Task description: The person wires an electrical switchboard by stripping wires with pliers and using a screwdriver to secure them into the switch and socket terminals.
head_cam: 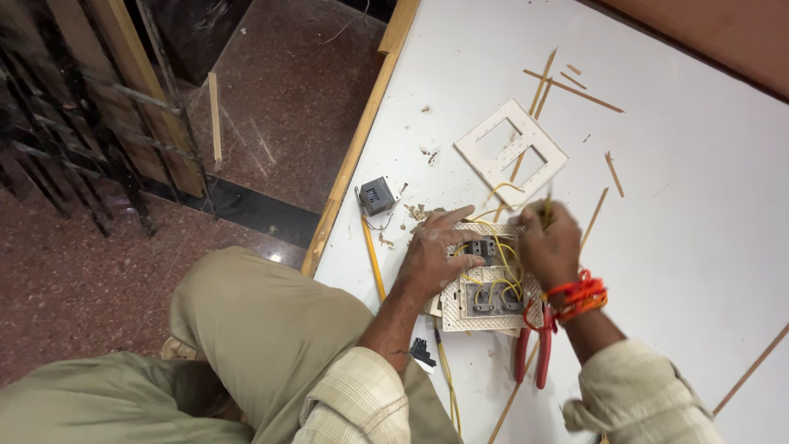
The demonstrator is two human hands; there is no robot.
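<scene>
My left hand [431, 259] presses flat, fingers spread, on the switch plate [485, 292] near the white board's [674, 214] left edge; my right hand [549, 242] pinches a yellow wire [503, 255] above it.

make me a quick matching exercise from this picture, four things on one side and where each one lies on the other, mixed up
Things:
1. pliers with red handles
2. small grey box
3. white frame with two openings
4. yellow pencil

Places:
A. on the white board beyond both hands
B. under the right wrist
C. near the board's wooden left edge, above the pencil
D. just left of the left hand

Pairs: 1-B, 2-C, 3-A, 4-D
</scene>
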